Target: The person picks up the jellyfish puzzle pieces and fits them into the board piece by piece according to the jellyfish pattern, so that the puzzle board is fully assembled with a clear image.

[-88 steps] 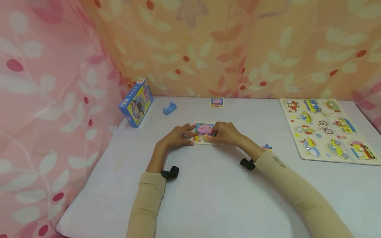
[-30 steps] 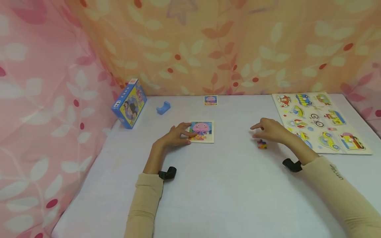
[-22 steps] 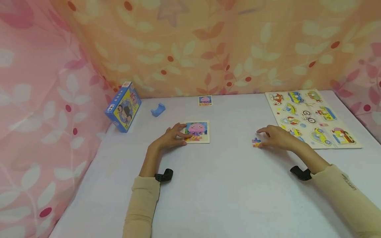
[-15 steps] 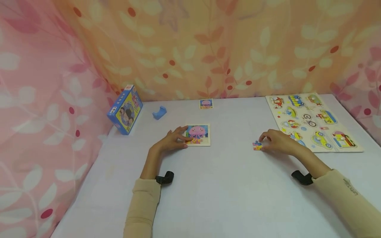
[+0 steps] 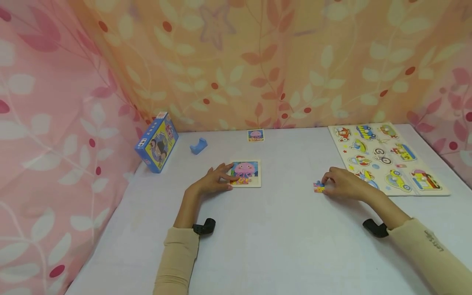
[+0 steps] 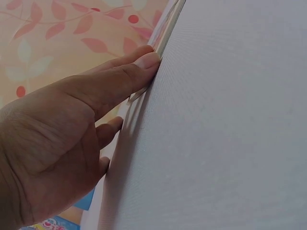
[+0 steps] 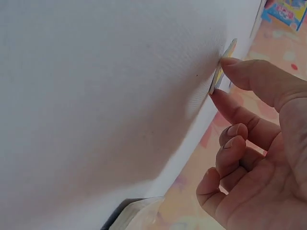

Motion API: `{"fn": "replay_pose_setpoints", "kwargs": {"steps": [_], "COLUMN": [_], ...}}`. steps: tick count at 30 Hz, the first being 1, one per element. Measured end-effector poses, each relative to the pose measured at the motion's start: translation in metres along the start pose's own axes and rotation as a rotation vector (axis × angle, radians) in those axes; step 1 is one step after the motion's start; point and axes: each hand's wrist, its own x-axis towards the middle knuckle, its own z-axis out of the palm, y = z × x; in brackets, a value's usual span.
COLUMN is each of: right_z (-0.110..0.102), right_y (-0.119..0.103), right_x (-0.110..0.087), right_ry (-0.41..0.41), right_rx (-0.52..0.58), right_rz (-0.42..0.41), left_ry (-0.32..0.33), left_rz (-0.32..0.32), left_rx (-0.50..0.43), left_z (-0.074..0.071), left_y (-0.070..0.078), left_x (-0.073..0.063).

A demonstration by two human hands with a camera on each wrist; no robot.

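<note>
A small square jigsaw puzzle (image 5: pixel 245 169) with a pink jellyfish picture lies in a pale frame on the white cloth; a pale gap shows at its lower right. My left hand (image 5: pixel 214 180) rests at its left side, fingers spread on picture and frame. In the left wrist view, the thumb of my left hand (image 6: pixel 72 124) lies along the frame's edge (image 6: pixel 170 26). My right hand (image 5: pixel 344 184) pinches a blue, pink and yellow jigsaw piece (image 5: pixel 318 187) between thumb and index finger. The right wrist view shows the piece (image 7: pixel 223 67) close to the cloth, the other fingers curled loosely.
A wooden knob-puzzle board (image 5: pixel 387 159) with vehicles lies at the right. At the back are a small jellyfish card (image 5: pixel 256 135), a blue curved holder (image 5: pixel 198 146) and a blue box (image 5: pixel 157 142). Patterned curtains (image 5: pixel 273 65) border the table.
My right hand has left the jellyfish puzzle, moved right and taken hold of the loose piece on the cloth. My left hand has stayed at the puzzle. The head view has shifted.
</note>
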Motion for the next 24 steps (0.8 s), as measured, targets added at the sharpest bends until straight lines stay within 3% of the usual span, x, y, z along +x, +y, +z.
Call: {"fn": "replay_pose_setpoints", "kwargs": {"steps": [6,13,24], "right_z": [-0.003,-0.01,0.023], "right_y": [-0.009,-0.043,-0.099], "right_x": [0.01,0.053,0.114], "right_ry": [0.012,0.045,-0.041], "right_rx": [-0.042,-0.005,0.033], "right_rz": [-0.052,-0.159,-0.23], "left_ry": [-0.001,0.005,-0.004], "left_rz": [0.009,0.025,0.006], "left_rx": [-0.007,0.011,-0.007], "left_z": [0.001,-0.003,-0.003], "left_y": [-0.001,-0.002,-0.003], "left_x": [0.0,0.001,0.001]}}
